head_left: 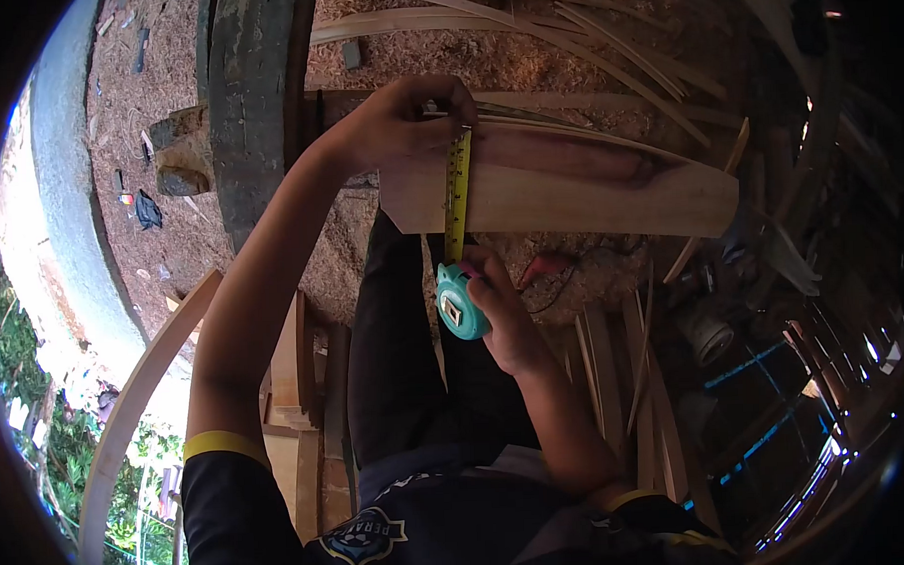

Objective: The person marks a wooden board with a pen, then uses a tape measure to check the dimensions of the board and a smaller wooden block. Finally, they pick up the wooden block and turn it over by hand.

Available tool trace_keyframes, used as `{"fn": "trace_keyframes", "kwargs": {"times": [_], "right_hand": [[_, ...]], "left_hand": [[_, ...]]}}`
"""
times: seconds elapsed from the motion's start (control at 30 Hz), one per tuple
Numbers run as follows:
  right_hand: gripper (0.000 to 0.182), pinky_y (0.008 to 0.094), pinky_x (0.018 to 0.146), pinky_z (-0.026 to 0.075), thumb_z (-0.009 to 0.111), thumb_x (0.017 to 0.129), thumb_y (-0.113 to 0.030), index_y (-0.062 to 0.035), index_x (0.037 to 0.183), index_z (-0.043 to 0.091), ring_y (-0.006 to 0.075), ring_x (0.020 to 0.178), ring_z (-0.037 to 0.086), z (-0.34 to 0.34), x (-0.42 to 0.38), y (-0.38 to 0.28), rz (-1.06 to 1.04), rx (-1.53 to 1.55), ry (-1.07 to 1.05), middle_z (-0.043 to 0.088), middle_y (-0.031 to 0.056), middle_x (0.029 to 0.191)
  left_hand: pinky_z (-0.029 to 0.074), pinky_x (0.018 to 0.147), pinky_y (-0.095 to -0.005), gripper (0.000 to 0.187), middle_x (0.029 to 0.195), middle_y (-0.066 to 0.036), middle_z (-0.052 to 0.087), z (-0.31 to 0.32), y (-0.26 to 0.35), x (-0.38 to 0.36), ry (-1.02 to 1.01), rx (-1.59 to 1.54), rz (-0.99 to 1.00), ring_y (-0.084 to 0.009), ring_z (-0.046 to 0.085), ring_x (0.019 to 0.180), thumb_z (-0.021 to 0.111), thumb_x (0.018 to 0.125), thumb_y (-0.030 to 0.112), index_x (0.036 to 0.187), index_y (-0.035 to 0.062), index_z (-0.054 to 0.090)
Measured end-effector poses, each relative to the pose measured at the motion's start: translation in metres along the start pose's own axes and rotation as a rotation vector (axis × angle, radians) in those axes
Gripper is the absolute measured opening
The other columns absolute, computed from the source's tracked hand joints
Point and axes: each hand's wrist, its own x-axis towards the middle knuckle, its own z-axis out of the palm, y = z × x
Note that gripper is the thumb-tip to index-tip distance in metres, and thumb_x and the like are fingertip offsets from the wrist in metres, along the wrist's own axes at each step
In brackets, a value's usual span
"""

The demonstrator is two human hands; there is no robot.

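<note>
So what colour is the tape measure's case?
The tape measure's case is teal, with a yellow blade; the head view shows it, held in the right hand.

My tape measure point(463, 307) has a teal case and a yellow tape. The wood board point(588, 193) is light tan with a dark brown streak. My shirt sleeve point(225, 470) is black with a yellow band.
</note>
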Motion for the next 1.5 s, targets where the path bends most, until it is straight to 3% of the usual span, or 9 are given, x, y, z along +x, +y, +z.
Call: {"fn": "trace_keyframes", "kwargs": {"times": [0.47,0.77,0.83,0.97,1.03,1.17,1.23,1.47,1.5], "right_hand": [[0.033,0.0345,0.095,0.054,0.059,0.100,-0.014,-0.0030,0.130,0.051,0.0164,0.110,0.064,0.004,0.010,-0.012,0.084,0.040,-0.052,0.063,0.0110,0.121],[0.032,0.0286,0.077,0.054,0.054,0.110,-0.029,-0.0043,0.130,0.058,0.0114,0.093,0.064,0.015,0.016,-0.015,0.073,0.077,0.071,0.066,0.0089,0.110],[0.030,0.0281,0.073,0.053,0.054,0.111,-0.030,-0.0040,0.126,0.060,0.0102,0.085,0.064,0.016,0.015,-0.016,0.097,0.080,0.113,0.067,0.0084,0.105],[0.030,0.0271,0.071,0.053,0.054,0.111,-0.030,-0.0039,0.123,0.062,0.0093,0.079,0.062,0.021,0.016,-0.016,0.106,0.062,0.167,0.068,0.0076,0.101],[0.035,0.0329,0.091,0.055,0.059,0.107,-0.032,-0.0030,0.126,0.065,0.0191,0.102,0.071,0.015,0.015,-0.016,0.135,0.019,0.163,0.072,0.0108,0.110],[0.034,0.0327,0.090,0.055,0.059,0.107,-0.030,-0.0024,0.125,0.066,0.0189,0.100,0.070,0.015,0.013,-0.016,0.128,-0.012,0.191,0.072,0.0106,0.109],[0.024,0.0264,0.068,0.052,0.056,0.110,-0.025,-0.0039,0.117,0.064,0.0084,0.074,0.061,0.017,0.014,-0.018,0.081,0.036,0.180,0.068,0.0062,0.096],[0.024,0.0266,0.067,0.052,0.054,0.110,-0.024,-0.0039,0.117,0.064,0.0086,0.075,0.062,0.018,0.013,-0.016,0.082,0.017,0.194,0.068,0.0061,0.097],[0.028,0.0291,0.076,0.053,0.056,0.109,-0.027,-0.0031,0.120,0.065,0.0134,0.086,0.066,0.015,0.013,-0.014,0.093,0.011,0.187,0.070,0.0085,0.101]], "left_hand": [[0.056,0.097,-0.0358,0.017,0.097,-0.005,0.073,-0.001,-0.017,-0.004,0.049,0.121,0.098,-0.0157,0.070,0.097,0.073,0.092,0.018,0.102,0.0034,0.074],[0.053,0.100,-0.0342,0.011,0.105,-0.004,0.065,-0.003,-0.012,-0.009,-0.003,0.107,0.038,-0.0150,0.065,0.108,0.070,0.098,0.012,0.103,0.0030,0.070],[0.053,0.103,-0.0353,0.010,0.111,-0.005,0.066,-0.010,-0.014,-0.011,0.034,0.523,0.273,-0.0170,0.065,0.114,0.068,0.102,0.012,0.107,0.0035,0.070],[0.052,0.108,-0.0362,0.011,0.117,-0.006,0.065,0.006,-0.010,-0.017,0.053,0.194,0.083,-0.0182,0.064,0.120,0.067,0.103,0.012,0.111,0.0038,0.069],[0.051,0.111,-0.0358,0.012,0.120,-0.007,0.064,0.008,-0.021,-0.015,0.070,0.089,0.114,-0.0182,0.064,0.121,0.068,0.102,0.012,0.112,0.0037,0.068],[0.051,0.111,-0.0354,0.012,0.119,-0.006,0.064,0.005,-0.028,-0.011,0.040,0.155,0.158,-0.0176,0.063,0.121,0.068,0.102,0.011,0.110,0.0036,0.067],[0.051,0.109,-0.0357,0.010,0.117,-0.006,0.064,0.005,-0.031,-0.010,0.051,0.082,0.153,-0.0176,0.063,0.119,0.069,0.101,0.011,0.107,0.0034,0.067],[0.049,0.107,-0.0369,0.009,0.115,-0.005,0.064,0.002,-0.029,-0.009,0.040,0.161,0.193,-0.0179,0.063,0.117,0.070,0.099,0.010,0.105,0.0038,0.068],[0.049,0.108,-0.0366,0.009,0.115,-0.005,0.064,0.001,-0.030,-0.009,0.037,0.160,0.201,-0.0180,0.063,0.117,0.070,0.099,0.010,0.104,0.0039,0.067]]}}
